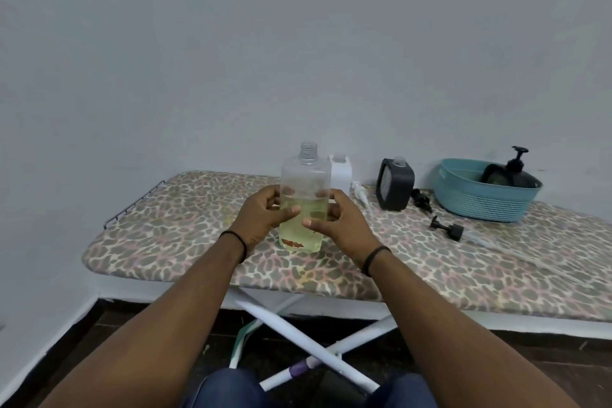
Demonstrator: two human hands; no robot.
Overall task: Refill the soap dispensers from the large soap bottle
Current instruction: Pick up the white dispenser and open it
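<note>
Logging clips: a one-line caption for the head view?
Both hands hold an open, half-full soap bottle upright on the ironing board.

An ironing board (185, 242) with a spotted, leopard-like cover stands on crossed white legs (298, 334) over a dark floor (116, 358). On it, a clear bottle (305, 182) half full of yellowish soap stands upright without a cap. Behind it sits a white dispenser (341, 172), to the right a dark dispenser (395, 185). Loose pumps lie flat nearby: a white pump (360, 194) and two black pumps (421, 199) (447, 228). A teal basket (483, 202) rests at the far right.
</note>
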